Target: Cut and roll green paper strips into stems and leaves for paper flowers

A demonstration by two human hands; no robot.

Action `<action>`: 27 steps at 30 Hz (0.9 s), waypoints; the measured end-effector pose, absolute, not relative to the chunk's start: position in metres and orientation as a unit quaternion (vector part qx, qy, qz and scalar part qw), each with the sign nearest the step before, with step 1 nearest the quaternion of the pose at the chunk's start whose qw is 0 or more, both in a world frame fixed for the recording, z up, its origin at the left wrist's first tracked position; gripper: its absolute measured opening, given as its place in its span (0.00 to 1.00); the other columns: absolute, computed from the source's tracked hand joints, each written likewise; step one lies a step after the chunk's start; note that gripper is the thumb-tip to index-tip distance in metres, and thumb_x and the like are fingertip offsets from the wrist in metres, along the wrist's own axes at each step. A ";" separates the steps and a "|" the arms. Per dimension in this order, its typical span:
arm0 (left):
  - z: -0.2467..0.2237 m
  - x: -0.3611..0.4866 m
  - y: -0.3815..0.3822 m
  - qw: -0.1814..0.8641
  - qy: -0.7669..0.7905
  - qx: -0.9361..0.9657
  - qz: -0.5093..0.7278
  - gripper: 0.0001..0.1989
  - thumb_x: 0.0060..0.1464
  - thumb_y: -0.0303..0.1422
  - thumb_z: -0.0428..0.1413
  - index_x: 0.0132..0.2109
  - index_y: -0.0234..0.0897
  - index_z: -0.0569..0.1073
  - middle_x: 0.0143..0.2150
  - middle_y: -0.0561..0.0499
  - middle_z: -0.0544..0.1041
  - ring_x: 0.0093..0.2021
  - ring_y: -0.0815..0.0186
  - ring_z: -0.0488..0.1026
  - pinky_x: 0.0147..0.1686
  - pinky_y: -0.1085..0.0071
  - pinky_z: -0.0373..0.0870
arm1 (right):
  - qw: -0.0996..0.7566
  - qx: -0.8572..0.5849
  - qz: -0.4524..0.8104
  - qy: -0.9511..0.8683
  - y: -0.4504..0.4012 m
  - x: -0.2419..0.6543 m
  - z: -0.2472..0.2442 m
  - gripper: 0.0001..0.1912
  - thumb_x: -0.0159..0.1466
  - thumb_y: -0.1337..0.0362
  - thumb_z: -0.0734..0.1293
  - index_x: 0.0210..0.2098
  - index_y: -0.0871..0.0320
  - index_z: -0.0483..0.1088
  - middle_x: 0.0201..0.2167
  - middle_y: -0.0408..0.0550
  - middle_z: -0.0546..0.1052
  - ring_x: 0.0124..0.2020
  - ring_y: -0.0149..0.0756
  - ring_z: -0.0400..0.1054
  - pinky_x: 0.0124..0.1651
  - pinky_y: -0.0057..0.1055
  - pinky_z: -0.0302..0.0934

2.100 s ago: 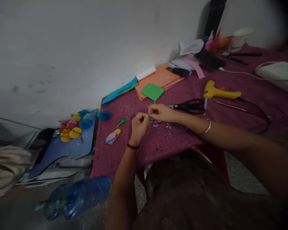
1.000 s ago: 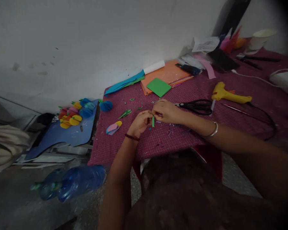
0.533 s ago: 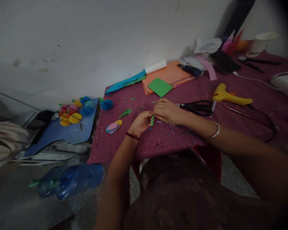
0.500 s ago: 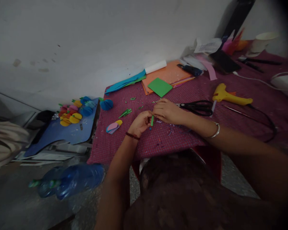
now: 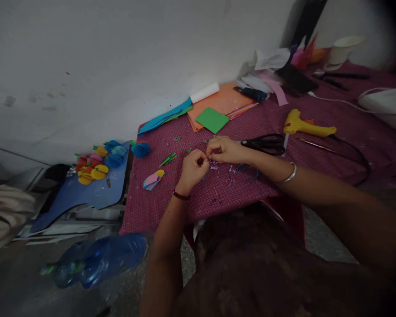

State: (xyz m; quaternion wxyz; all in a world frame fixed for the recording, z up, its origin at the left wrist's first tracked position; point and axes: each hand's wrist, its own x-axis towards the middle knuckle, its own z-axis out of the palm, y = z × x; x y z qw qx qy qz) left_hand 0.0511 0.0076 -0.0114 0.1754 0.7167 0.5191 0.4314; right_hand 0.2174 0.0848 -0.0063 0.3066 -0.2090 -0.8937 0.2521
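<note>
Over the red checked cloth, my left hand (image 5: 194, 167) and my right hand (image 5: 225, 149) meet at their fingertips. Both are closed in a pinch, and what lies between the fingers is too small to make out. Green paper strips (image 5: 167, 159) lie left of my left hand, with a stack of pink, blue and yellow paper ovals (image 5: 153, 180) nearer the front. Black-handled scissors (image 5: 265, 144) rest beside my right hand. Behind the hands a green paper square (image 5: 212, 120) sits on orange sheets (image 5: 229, 99).
A yellow glue gun (image 5: 308, 124) with its cord, a phone (image 5: 296, 79) and a white cup (image 5: 345, 50) are on the right. Finished paper balls (image 5: 99, 171) sit on a blue board at left. Large blue bottles (image 5: 112, 257) lie on the floor.
The green strip seen between my fingers before no longer shows. My left hand has turned and curled more, and my right fingers have closed in. The whole view has shifted slightly.
</note>
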 end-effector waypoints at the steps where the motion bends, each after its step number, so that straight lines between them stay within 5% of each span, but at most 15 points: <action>1: -0.012 0.052 0.008 0.162 0.518 0.725 0.424 0.06 0.45 0.23 0.51 0.24 0.36 0.64 0.23 0.55 0.63 0.26 0.71 0.60 0.27 0.73 0.55 | 0.305 -0.217 0.243 -0.895 0.085 0.217 -0.006 0.05 0.54 0.67 0.65 0.26 0.59 0.73 0.26 0.43 0.75 0.33 0.33 0.67 0.42 0.31 0.53; 5: -0.013 0.054 0.008 0.177 0.543 0.701 0.427 0.06 0.46 0.25 0.52 0.24 0.36 0.65 0.23 0.55 0.64 0.26 0.72 0.61 0.27 0.73 0.55 | 0.304 -0.253 0.220 -0.892 0.082 0.216 -0.004 0.05 0.53 0.68 0.65 0.25 0.58 0.73 0.24 0.42 0.75 0.32 0.33 0.66 0.44 0.32 0.51; 14: -0.015 0.053 0.012 0.492 0.505 0.500 0.503 0.06 0.47 0.32 0.54 0.26 0.35 0.69 0.20 0.57 0.64 0.19 0.75 0.57 0.19 0.75 0.51 | 0.343 -0.278 0.083 -0.894 0.065 0.213 -0.001 0.05 0.55 0.70 0.64 0.25 0.58 0.71 0.26 0.43 0.75 0.37 0.37 0.65 0.58 0.43 0.43; 22: -0.015 0.055 0.010 0.382 0.546 0.566 0.485 0.02 0.44 0.28 0.54 0.25 0.35 0.70 0.21 0.57 0.67 0.21 0.76 0.59 0.24 0.76 0.54 | 0.354 -0.275 0.051 -0.892 0.066 0.211 -0.006 0.04 0.56 0.69 0.65 0.25 0.58 0.70 0.27 0.44 0.75 0.36 0.37 0.64 0.58 0.42 0.44; 27: -0.017 0.055 0.011 0.402 0.537 0.546 0.501 0.03 0.45 0.28 0.53 0.26 0.35 0.70 0.21 0.57 0.67 0.21 0.75 0.58 0.22 0.75 0.53 | 0.336 -0.271 -0.023 -0.902 0.064 0.212 -0.005 0.06 0.59 0.68 0.63 0.28 0.57 0.71 0.28 0.45 0.75 0.37 0.39 0.64 0.59 0.44 0.45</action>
